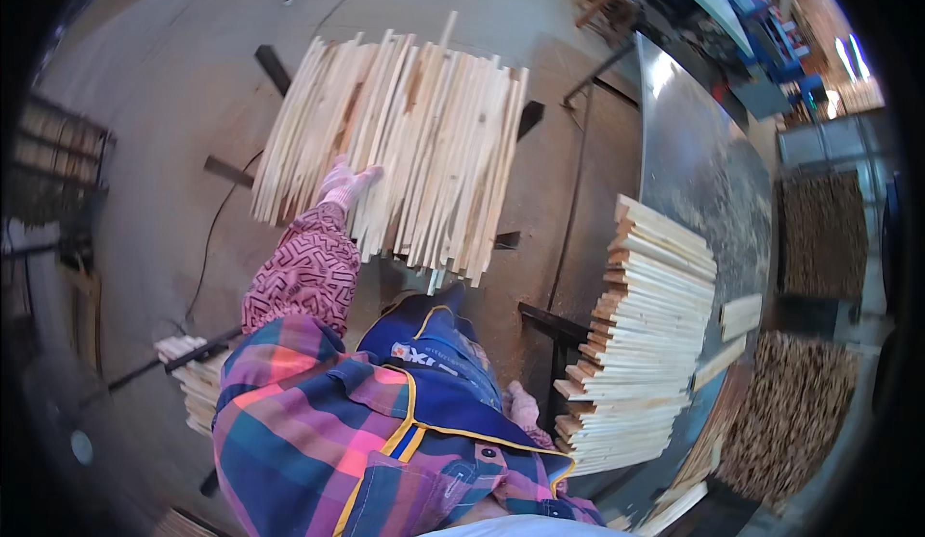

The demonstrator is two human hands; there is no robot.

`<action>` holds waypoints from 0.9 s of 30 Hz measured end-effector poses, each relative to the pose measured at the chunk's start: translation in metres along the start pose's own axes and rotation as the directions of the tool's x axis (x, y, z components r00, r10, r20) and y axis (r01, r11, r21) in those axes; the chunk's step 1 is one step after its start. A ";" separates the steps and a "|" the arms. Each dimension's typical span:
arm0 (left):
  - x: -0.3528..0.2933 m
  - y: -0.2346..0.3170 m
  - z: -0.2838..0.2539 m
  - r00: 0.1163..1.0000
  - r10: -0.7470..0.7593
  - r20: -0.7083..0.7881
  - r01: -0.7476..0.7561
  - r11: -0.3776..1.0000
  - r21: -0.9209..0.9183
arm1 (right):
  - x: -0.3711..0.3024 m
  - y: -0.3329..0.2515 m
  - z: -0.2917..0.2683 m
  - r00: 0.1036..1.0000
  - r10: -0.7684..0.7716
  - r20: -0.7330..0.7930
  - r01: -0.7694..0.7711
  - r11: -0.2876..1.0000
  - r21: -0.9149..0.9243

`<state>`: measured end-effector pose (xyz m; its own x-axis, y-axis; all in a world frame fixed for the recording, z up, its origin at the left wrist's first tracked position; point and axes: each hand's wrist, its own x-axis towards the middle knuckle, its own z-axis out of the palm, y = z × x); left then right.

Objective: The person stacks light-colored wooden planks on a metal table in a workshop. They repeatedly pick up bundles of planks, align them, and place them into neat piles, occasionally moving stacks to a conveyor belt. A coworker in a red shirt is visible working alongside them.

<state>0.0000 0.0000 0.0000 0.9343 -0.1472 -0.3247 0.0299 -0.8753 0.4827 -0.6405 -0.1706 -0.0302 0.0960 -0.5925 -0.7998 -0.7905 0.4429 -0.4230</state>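
A wide stack of pale wooden strips (434,152) lies ahead of me, its ends uneven and one strip jutting out at the far side. My left hand (349,184), in a light pinkish glove, rests on the left part of this stack with fingers and thumb apart; no strip is visibly gripped. My right hand (522,408) hangs low beside my dark blue apron (424,340), near a second pile of wooden strips (646,335). Its fingers are small and blurred, and the forearm is partly covered by the apron.
The second pile sits on a metal-topped table (699,166) dusted with sawdust. Dark metal support arms (275,68) stick out around the first stack. A cable (214,238) runs along the floor at left. Big bundles of wood (795,412) stand at right, with more strips (200,392) at lower left.
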 end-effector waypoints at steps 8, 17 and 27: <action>0.002 -0.065 0.082 0.923 0.178 0.340 0.129 0.690 -0.713 | -0.050 -0.010 -0.011 0.854 -0.519 -0.021 0.351 0.607 -0.713; -0.033 0.048 0.064 0.979 0.004 0.203 0.043 0.974 -0.223 | -0.068 -0.014 -0.021 0.987 -0.044 -0.155 0.043 0.999 -0.008; -0.293 0.206 0.196 0.506 0.859 0.074 -0.855 0.489 0.174 | -0.060 0.186 -0.063 0.923 0.235 -0.304 -0.025 0.825 0.564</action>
<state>-0.3378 -0.2279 0.0351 0.4722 -0.8608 0.1900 -0.8460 -0.3820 0.3719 -0.8311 -0.0950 -0.0343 -0.2810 -0.6473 -0.7086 -0.3134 0.7597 -0.5697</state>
